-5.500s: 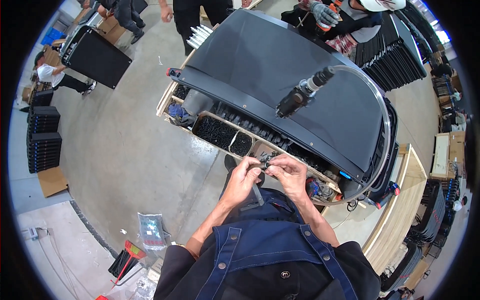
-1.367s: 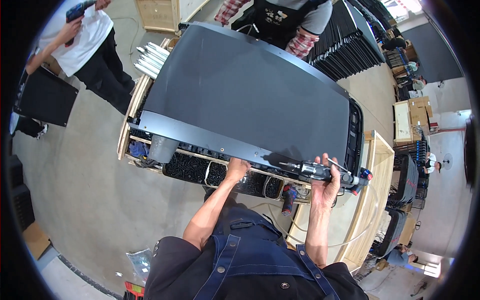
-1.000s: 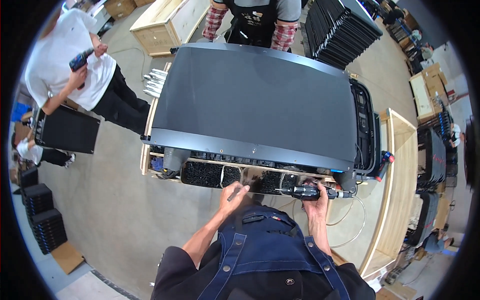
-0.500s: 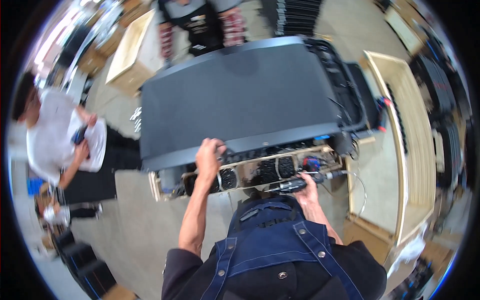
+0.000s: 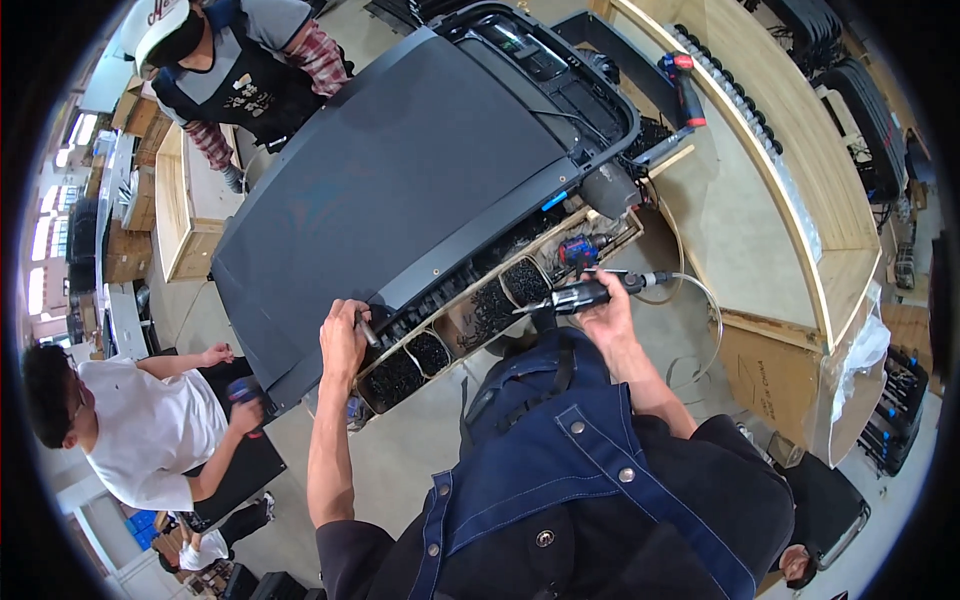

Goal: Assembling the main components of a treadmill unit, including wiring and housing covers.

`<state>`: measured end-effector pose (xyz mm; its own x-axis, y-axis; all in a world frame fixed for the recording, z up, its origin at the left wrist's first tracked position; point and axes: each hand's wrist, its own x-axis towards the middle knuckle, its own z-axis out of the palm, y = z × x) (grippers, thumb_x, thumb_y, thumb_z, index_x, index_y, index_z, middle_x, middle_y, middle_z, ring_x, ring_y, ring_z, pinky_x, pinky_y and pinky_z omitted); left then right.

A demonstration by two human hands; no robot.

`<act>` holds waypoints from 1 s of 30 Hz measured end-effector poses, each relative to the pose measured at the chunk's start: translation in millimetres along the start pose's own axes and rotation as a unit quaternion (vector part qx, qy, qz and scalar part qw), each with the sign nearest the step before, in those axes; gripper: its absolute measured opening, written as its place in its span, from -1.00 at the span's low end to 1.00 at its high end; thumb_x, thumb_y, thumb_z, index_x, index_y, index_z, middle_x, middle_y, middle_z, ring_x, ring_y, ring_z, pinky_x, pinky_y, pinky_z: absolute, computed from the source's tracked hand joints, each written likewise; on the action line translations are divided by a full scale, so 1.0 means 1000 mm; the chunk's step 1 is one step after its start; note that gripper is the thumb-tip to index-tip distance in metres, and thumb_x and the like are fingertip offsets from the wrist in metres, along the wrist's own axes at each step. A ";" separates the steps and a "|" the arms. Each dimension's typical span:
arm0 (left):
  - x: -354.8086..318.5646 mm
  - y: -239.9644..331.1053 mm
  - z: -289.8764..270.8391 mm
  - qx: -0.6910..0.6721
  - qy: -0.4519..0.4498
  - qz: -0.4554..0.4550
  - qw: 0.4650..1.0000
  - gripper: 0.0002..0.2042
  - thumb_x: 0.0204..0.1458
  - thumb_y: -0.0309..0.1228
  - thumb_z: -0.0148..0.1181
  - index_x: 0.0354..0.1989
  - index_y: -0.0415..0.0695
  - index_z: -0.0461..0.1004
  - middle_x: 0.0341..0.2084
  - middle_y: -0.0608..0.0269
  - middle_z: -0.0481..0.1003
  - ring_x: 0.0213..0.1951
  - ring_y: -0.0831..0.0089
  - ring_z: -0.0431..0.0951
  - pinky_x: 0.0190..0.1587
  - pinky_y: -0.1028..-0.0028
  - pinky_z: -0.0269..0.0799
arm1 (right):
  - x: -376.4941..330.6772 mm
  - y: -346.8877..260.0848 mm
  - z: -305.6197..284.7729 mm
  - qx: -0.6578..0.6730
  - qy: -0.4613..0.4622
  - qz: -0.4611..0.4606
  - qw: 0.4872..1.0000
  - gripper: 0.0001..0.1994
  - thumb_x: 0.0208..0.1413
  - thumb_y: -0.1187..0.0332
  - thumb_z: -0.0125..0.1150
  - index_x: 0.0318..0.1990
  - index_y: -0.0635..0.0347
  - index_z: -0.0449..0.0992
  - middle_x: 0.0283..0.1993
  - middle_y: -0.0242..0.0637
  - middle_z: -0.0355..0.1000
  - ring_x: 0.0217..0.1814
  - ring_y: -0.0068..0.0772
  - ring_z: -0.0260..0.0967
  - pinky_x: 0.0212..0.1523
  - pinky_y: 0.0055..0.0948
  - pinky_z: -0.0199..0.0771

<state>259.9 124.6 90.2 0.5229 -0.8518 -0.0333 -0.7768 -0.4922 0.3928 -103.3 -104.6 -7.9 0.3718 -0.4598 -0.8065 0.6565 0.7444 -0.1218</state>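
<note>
A large dark grey panel (image 5: 385,190) with a raised frame at its right end lies in front of me. At its near edge my left hand (image 5: 342,345) pinches a short grey metal cylinder (image 5: 368,330). My right hand (image 5: 610,315) is wrapped round a black inline power screwdriver (image 5: 578,297), its thin bit pointing left and a clear hose (image 5: 712,315) trailing from its back end. Below the panel's edge runs a long wooden tray (image 5: 460,352) with several bins of small black screws (image 5: 415,362). The screwdriver is held just over the tray's near side.
A blue cordless drill (image 5: 580,250) sits at the tray's right end. Another red-and-black drill (image 5: 684,90) rests beyond the panel's right end. A wooden crate (image 5: 800,220) stands at right. One co-worker (image 5: 255,90) leans at the far edge; another (image 5: 150,420) holds a drill (image 5: 245,405) at left.
My view has turned, so the panel now slants up to the right. Both hands still hold their things. The co-worker at left has lowered the drill and reaches toward the panel.
</note>
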 end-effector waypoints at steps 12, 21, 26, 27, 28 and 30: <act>0.010 0.010 -0.022 0.139 -0.177 0.112 0.968 -0.79 0.00 -0.65 0.15 -0.17 -0.18 0.44 -0.21 -0.03 0.42 -0.30 -0.14 0.60 -0.25 0.04 0.58 | 0.010 -0.024 -0.012 0.049 0.008 -0.011 0.999 -0.64 0.03 0.29 0.43 -0.11 0.31 0.48 -0.09 -0.15 0.52 0.07 -0.04 0.49 0.21 0.06 0.50; 0.028 0.003 -0.029 0.235 -0.240 0.260 0.905 -0.88 0.08 -0.55 0.09 -0.22 -0.22 0.34 -0.26 -0.02 0.39 -0.41 0.04 0.65 -0.35 0.15 0.62 | 0.003 -0.020 -0.022 0.027 0.015 -0.010 0.999 -0.67 0.03 0.28 0.44 -0.13 0.25 0.51 -0.10 -0.18 0.55 0.05 -0.15 0.50 0.15 0.01 0.53; 0.021 -0.004 -0.029 0.239 -0.234 0.273 0.902 -0.88 0.10 -0.53 0.07 -0.21 -0.23 0.32 -0.26 -0.01 0.37 -0.49 0.05 0.63 -0.42 0.15 0.61 | 0.004 -0.013 -0.025 -0.015 0.029 0.000 0.999 -0.66 0.02 0.27 0.45 -0.12 0.23 0.52 -0.09 -0.21 0.57 0.00 -0.16 0.52 0.15 -0.06 0.53; 0.022 -0.006 -0.028 0.240 -0.234 0.263 0.905 -0.88 0.10 -0.53 0.07 -0.21 -0.23 0.32 -0.26 -0.01 0.37 -0.49 0.05 0.63 -0.42 0.15 0.61 | 0.005 -0.014 -0.027 -0.021 0.027 0.008 0.999 -0.66 0.02 0.27 0.45 -0.12 0.23 0.52 -0.09 -0.21 0.57 0.00 -0.16 0.52 0.15 -0.06 0.53; 0.023 -0.006 -0.028 0.240 -0.231 0.263 0.905 -0.87 0.09 -0.53 0.07 -0.21 -0.23 0.32 -0.25 0.00 0.37 -0.48 0.06 0.63 -0.41 0.16 0.61 | 0.007 -0.014 -0.030 -0.021 0.021 0.000 1.000 -0.69 0.04 0.27 0.44 -0.13 0.20 0.53 -0.09 -0.23 0.58 0.01 -0.15 0.53 0.15 -0.05 0.53; 0.024 -0.007 -0.027 0.244 -0.230 0.252 0.908 -0.87 0.09 -0.52 0.07 -0.20 -0.22 0.32 -0.24 0.00 0.36 -0.47 0.06 0.63 -0.41 0.16 0.60 | 0.010 -0.016 -0.037 -0.015 0.011 -0.018 1.000 -0.74 0.08 0.27 0.41 -0.13 0.14 0.55 -0.11 -0.25 0.60 0.02 -0.14 0.54 0.15 -0.04 0.54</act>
<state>287.4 112.7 111.9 -0.0564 -0.9202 -0.3874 -0.9984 0.0548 0.0153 -134.3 -103.0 -36.1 0.3331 -0.4753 -0.8143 0.6496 0.7417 -0.1672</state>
